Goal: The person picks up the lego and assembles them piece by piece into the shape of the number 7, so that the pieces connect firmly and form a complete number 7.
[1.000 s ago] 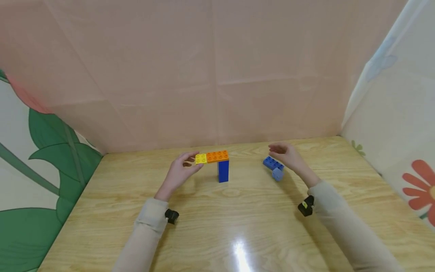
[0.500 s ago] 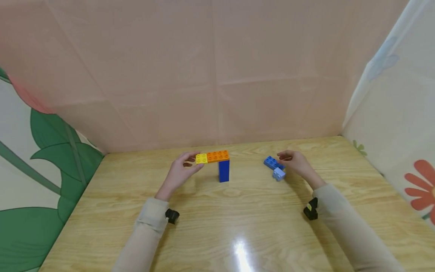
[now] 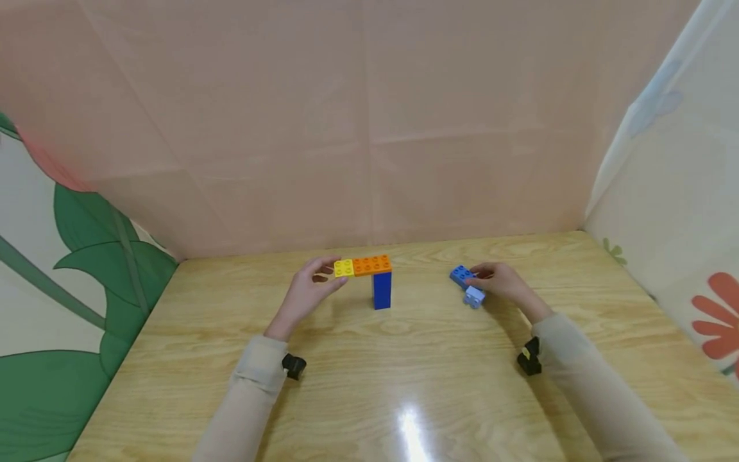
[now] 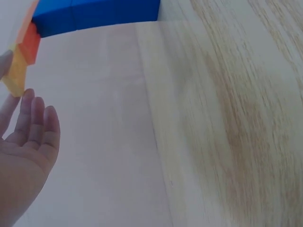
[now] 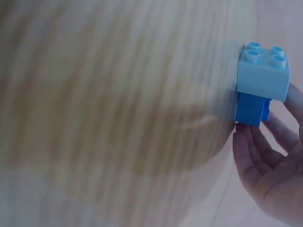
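Note:
With thumb and fingers, my left hand (image 3: 308,289) pinches a small yellow toy brick (image 3: 344,267) at its sides. This brick adjoins the left end of an orange brick (image 3: 372,264), whose right end sits on an upright dark blue column (image 3: 382,290); the yellow end overhangs the table. Over on the right, my right hand (image 3: 505,282) grips the near right end of a flat-lying blue brick (image 3: 460,274), partly covering it. Close in front of it is a light blue brick (image 3: 474,297); its studs (image 5: 252,56) and the fingers around the blue brick show in the right wrist view.
A wood-grain table (image 3: 346,385) bears everything. A pink cloth (image 3: 288,128) hangs along its back edge, with a leaf-patterned sheet (image 3: 86,231) to the left and a flower-patterned one (image 3: 664,192) to the right. Black cameras (image 3: 294,366) sit on both wrists.
My right hand has come down from above the blue brick onto its right end and gripped it. The light blue brick has turned over. The left hand keeps its hold on the yellow brick.

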`<state>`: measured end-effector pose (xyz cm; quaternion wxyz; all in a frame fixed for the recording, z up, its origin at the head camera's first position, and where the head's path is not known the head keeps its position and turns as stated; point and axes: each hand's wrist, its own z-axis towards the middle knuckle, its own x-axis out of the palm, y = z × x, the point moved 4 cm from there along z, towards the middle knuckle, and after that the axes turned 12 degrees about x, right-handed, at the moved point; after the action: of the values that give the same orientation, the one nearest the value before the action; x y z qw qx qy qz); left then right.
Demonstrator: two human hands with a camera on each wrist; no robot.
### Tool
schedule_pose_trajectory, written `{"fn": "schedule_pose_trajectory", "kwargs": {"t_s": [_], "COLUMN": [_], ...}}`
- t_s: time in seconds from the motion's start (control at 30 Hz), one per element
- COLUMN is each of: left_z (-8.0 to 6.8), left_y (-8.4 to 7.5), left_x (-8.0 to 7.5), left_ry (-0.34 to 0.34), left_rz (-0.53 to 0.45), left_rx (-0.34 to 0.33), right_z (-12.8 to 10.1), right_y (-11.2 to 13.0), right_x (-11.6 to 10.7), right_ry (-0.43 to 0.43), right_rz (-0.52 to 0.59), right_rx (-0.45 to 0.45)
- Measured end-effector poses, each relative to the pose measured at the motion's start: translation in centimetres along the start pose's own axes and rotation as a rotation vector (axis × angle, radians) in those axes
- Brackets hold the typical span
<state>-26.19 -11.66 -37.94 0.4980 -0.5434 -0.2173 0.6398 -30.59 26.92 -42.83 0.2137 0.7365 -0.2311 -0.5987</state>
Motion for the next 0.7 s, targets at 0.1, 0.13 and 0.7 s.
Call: {"fn": "schedule_pose_trajectory", "kwargs": {"t_s": [0.1, 0.13, 0.7], "left_z": [0.0, 0.0, -0.2], "left_y": [0.1, 0.1, 0.1], "left_x": [-0.1, -0.1, -0.2], "left_ry": [0.006, 0.008, 0.014], "left_rz": [-0.013, -0.016, -0.017], "left_rx": [-0.006, -0.006, 0.006], "right_z": [0.2, 0.2, 0.4], "right_y": [0.3, 0.4, 4.6], "right_x": [0.1, 0.1, -1.1], "right_ry": [-0.006, -0.011, -0.105], "right_rz": [-0.043, -0.055, 0.016], "right_rx": [0.008, 0.011, 0.031]}}
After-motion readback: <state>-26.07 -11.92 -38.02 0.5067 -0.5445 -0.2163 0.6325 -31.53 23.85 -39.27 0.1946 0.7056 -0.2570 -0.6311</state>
